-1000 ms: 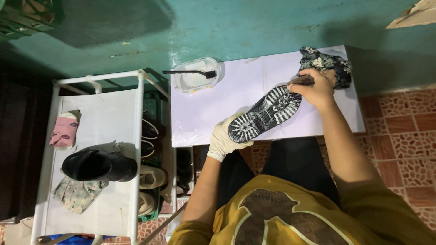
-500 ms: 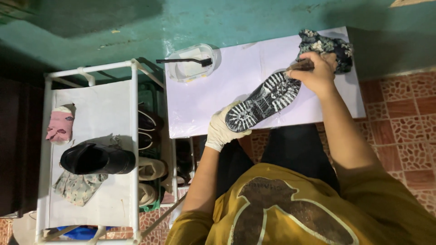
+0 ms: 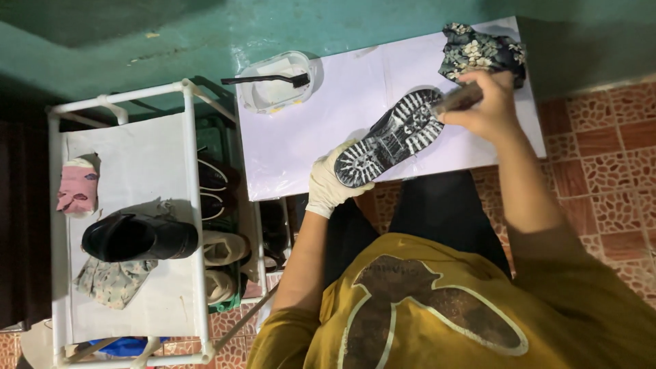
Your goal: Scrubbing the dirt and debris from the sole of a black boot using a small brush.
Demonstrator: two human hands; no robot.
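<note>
Shifted slightly toward the toe, right hand point(image 3: 486, 104) grips brush point(image 3: 456, 100); gloved left hand point(image 3: 329, 183) holds boot point(image 3: 391, 137).

I see the boot point(image 3: 393, 137) lying sole-up on the table point(image 3: 307, 157), between my left hand point(image 3: 331, 184) and right hand point(image 3: 488, 109). Beyond it sit a cloth point(image 3: 478, 48) and a tub point(image 3: 273, 92) with a brush point(image 3: 266, 80) across it. A rack point(image 3: 130, 239) stands left, carrying another boot point(image 3: 140, 238).
</note>
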